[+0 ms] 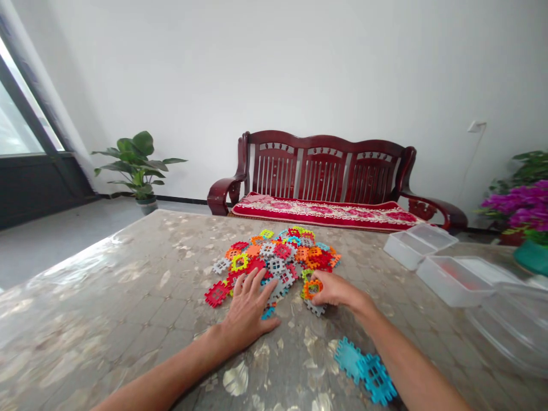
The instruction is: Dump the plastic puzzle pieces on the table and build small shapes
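A pile of colourful waffle-shaped plastic tiles (278,257) lies in the middle of the table (128,297). My left hand (248,311) rests flat on the near edge of the pile, fingers spread over red, grey and blue tiles. My right hand (336,290) is curled, its fingers pinched on an orange tile (312,287) at the pile's near right edge. Two joined blue tiles (366,371) lie apart near my right forearm.
Clear plastic boxes (449,277) and lids stand at the table's right. Beyond the table are a dark red wooden bench (325,177), a potted green plant (137,165) at the left and purple flowers (522,205) at the right.
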Demonstrator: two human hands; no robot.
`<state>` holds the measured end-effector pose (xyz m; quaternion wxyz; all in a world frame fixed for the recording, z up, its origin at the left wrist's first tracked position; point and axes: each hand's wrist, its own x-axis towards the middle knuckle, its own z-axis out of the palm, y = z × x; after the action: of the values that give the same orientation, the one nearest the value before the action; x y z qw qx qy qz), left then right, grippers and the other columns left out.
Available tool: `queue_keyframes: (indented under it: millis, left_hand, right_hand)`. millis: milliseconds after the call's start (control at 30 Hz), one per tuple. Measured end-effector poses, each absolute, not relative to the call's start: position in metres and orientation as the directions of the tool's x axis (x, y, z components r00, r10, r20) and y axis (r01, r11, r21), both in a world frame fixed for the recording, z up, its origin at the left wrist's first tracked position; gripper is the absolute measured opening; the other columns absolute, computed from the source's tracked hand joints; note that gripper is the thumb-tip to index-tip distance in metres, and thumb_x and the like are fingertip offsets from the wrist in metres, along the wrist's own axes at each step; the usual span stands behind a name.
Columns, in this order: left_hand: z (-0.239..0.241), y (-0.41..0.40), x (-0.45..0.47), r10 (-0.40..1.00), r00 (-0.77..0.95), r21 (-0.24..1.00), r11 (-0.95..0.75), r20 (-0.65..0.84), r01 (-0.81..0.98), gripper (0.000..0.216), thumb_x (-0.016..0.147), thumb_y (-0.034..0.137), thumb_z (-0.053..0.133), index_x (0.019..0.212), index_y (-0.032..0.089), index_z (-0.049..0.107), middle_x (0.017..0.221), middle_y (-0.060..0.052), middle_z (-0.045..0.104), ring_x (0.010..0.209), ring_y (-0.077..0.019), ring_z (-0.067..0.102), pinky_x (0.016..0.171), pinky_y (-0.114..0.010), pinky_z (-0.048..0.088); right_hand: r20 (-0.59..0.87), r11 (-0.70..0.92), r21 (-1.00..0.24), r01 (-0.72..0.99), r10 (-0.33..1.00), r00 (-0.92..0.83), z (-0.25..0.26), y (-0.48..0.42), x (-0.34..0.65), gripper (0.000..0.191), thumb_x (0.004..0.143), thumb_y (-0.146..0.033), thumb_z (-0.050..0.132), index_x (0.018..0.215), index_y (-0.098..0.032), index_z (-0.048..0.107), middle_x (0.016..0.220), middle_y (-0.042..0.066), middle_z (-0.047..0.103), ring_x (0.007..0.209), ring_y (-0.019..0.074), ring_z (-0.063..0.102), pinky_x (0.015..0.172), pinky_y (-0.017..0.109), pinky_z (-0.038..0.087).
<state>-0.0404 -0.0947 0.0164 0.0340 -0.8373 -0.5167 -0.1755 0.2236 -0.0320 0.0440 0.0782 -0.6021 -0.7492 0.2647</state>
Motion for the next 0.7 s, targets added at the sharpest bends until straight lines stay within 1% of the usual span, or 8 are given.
queue_keyframes:
  millis: [100, 267, 333, 400, 467, 567, 633, 700]
  left_hand:
    - [0.008, -0.087, -0.047, 0.847, 0.389, 0.104, -0.451, 0.362, 0.886, 0.074, 0.074, 0.049, 0.073, 0.14, 0.029, 0.047, 0.15, -0.015, 0.039, 0.138, -0.0375, 0.032, 0.111, -0.059, 0.026]
    - [0.003, -0.073, -0.049, 0.823, 0.381, 0.065, -0.447, 0.42, 0.892, 0.063, 0.08, 0.045, 0.069, 0.138, 0.028, 0.049, 0.148, -0.014, 0.041, 0.138, -0.0353, 0.033, 0.112, -0.058, 0.027]
    - [0.002, -0.069, -0.049, 0.815, 0.392, 0.051, -0.454, 0.427, 0.889, 0.062, 0.081, 0.046, 0.068, 0.138, 0.028, 0.05, 0.148, -0.014, 0.041, 0.138, -0.0344, 0.034, 0.113, -0.057, 0.026]
    - [0.001, -0.066, -0.048, 0.801, 0.41, 0.037, -0.472, 0.437, 0.881, 0.061, 0.082, 0.048, 0.067, 0.137, 0.029, 0.05, 0.147, -0.013, 0.042, 0.138, -0.0337, 0.034, 0.114, -0.058, 0.024]
    - [0.001, -0.065, -0.048, 0.788, 0.423, 0.028, -0.485, 0.447, 0.874, 0.059, 0.083, 0.048, 0.065, 0.137, 0.029, 0.05, 0.146, -0.013, 0.044, 0.138, -0.0336, 0.033, 0.114, -0.059, 0.022]
    - [0.0, -0.065, -0.046, 0.783, 0.418, 0.028, -0.484, 0.46, 0.875, 0.057, 0.085, 0.047, 0.064, 0.137, 0.029, 0.05, 0.145, -0.012, 0.046, 0.137, -0.0328, 0.034, 0.114, -0.058, 0.022]
    - [-0.001, -0.066, -0.046, 0.787, 0.407, 0.037, -0.477, 0.464, 0.878, 0.057, 0.085, 0.046, 0.064, 0.137, 0.029, 0.05, 0.144, -0.011, 0.047, 0.137, -0.0323, 0.035, 0.114, -0.058, 0.021]
    - [-0.001, -0.066, -0.045, 0.792, 0.403, 0.051, -0.477, 0.459, 0.878, 0.056, 0.086, 0.046, 0.063, 0.137, 0.029, 0.049, 0.144, -0.01, 0.048, 0.137, -0.032, 0.036, 0.115, -0.058, 0.02]
  right_hand:
    - [-0.173, 0.16, -0.457, 0.875, 0.949, -0.264, 0.042, -0.034, 0.229, 0.046, 0.05, -0.03, 0.081, 0.091, -0.02, 0.064, 0.087, 0.001, 0.063, 0.077, 0.0181, 0.055, 0.064, 0.025, 0.036]
    - [-0.121, 0.157, -0.445, 0.881, 0.965, -0.233, 0.041, -0.042, 0.234, 0.036, 0.055, -0.033, 0.077, 0.085, -0.02, 0.062, 0.092, 0.0, 0.058, 0.08, 0.015, 0.053, 0.065, 0.022, 0.036]
    - [-0.117, 0.149, -0.507, 0.849, 0.964, -0.239, 0.04, -0.044, 0.234, 0.034, 0.056, -0.029, 0.076, 0.085, -0.02, 0.06, 0.087, -0.002, 0.06, 0.078, 0.0144, 0.054, 0.065, 0.022, 0.037]
    - [-0.143, 0.113, -0.623, 0.774, 0.956, -0.254, 0.037, -0.046, 0.233, 0.033, 0.055, -0.025, 0.075, 0.084, -0.019, 0.059, 0.081, -0.003, 0.063, 0.075, 0.0137, 0.056, 0.064, 0.021, 0.039]
    - [-0.171, 0.049, -0.744, 0.666, 0.95, -0.261, 0.034, -0.047, 0.232, 0.035, 0.053, -0.02, 0.073, 0.085, -0.018, 0.058, 0.078, -0.003, 0.065, 0.072, 0.0135, 0.058, 0.062, 0.021, 0.041]
    - [-0.18, -0.043, -0.872, 0.488, 0.955, -0.236, 0.034, -0.047, 0.231, 0.038, 0.053, -0.019, 0.072, 0.088, -0.018, 0.058, 0.081, -0.001, 0.068, 0.072, 0.0145, 0.061, 0.062, 0.022, 0.045]
    - [-0.167, -0.072, -0.921, 0.382, 0.961, -0.222, 0.04, -0.045, 0.229, 0.038, 0.056, -0.021, 0.072, 0.092, -0.018, 0.059, 0.083, -0.001, 0.068, 0.072, 0.0148, 0.062, 0.061, 0.023, 0.047]
    - [-0.136, -0.061, -0.94, 0.336, 0.969, -0.204, 0.051, -0.038, 0.223, 0.04, 0.06, -0.023, 0.072, 0.097, -0.017, 0.06, 0.084, -0.001, 0.068, 0.071, 0.0151, 0.061, 0.059, 0.024, 0.048]
